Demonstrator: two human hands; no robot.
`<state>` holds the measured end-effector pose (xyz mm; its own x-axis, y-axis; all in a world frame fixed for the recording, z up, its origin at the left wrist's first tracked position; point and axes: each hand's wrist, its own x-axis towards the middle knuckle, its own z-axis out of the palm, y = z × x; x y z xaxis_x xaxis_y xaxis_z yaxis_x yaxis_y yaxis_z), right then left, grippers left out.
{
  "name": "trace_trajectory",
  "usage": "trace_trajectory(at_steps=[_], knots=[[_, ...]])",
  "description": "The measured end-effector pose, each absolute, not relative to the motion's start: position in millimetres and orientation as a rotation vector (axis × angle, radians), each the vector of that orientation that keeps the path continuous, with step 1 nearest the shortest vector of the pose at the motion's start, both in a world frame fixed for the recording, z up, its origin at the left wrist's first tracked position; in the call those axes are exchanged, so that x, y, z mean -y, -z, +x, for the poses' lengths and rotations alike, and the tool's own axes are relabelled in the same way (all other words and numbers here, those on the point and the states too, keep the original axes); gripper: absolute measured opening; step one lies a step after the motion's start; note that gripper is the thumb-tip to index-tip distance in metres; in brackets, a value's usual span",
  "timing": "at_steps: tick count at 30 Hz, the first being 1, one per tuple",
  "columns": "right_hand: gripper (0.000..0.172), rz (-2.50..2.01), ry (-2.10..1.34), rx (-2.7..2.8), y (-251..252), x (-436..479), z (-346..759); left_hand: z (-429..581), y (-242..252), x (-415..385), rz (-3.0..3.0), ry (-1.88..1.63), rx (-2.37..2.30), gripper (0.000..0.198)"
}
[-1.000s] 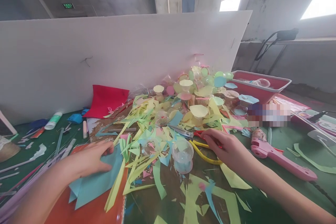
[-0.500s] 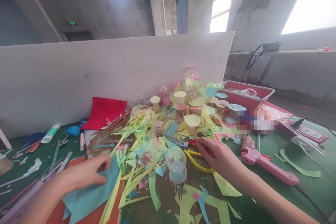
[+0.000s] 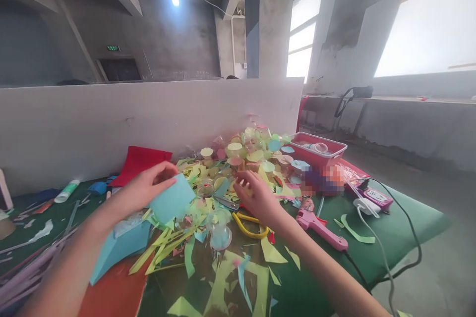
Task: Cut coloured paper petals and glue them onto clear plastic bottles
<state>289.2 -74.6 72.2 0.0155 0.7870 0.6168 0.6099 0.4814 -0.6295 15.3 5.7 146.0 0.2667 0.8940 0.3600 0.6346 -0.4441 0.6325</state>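
Note:
My left hand (image 3: 154, 183) is raised above the left side of the pile, its thumb and fingers closed on a piece of light blue paper (image 3: 174, 200). Below it, more blue paper (image 3: 124, 242) lies on an orange-red sheet. Near the middle, my right hand (image 3: 256, 198) hovers with loosely bent fingers apart and nothing seen between them. Just beneath it are scissors with yellow handles (image 3: 251, 232), lying among paper scraps. Left of the handles stands a clear plastic cup-like piece (image 3: 220, 235) with blue at its base.
Clear cups topped with coloured paper discs (image 3: 235, 146) heap up against a white board (image 3: 148, 114). A pink glue gun (image 3: 323, 228) with a cord lies at right. Behind it is a red basket (image 3: 320, 156). Yellow-green strips (image 3: 163, 252) and a glue stick (image 3: 67, 191) lie leftward.
My left hand has risen from the blue sheets with a piece in its grasp. My right hand has come away from the scissors, its fingers loosened. The camera view has shifted.

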Motion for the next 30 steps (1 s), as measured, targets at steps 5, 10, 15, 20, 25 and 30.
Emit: trace_trajectory(at_steps=[5,10,15,20,25,30], knots=[[0.021,-1.171,-0.328,1.706,-91,54,269,70,-139,-13,2.119,-1.208,-1.252,0.031],[0.017,-1.148,-0.23,1.706,-81,43,253,97,-120,-11,2.051,-1.407,-1.156,0.028],[0.022,-1.13,-0.307,1.694,-63,48,252,112,-112,-3,2.036,-1.425,-1.107,0.026],[0.027,-1.135,-0.466,1.618,-59,51,250,118,-106,-1,1.993,-1.393,-1.054,0.024],[0.036,-1.079,-0.652,1.516,-62,51,250,118,-102,-5,1.958,-1.399,-1.015,0.023],[0.036,-0.948,-0.82,1.46,-59,47,251,119,-97,-7,1.987,-1.423,-1.003,0.023]])
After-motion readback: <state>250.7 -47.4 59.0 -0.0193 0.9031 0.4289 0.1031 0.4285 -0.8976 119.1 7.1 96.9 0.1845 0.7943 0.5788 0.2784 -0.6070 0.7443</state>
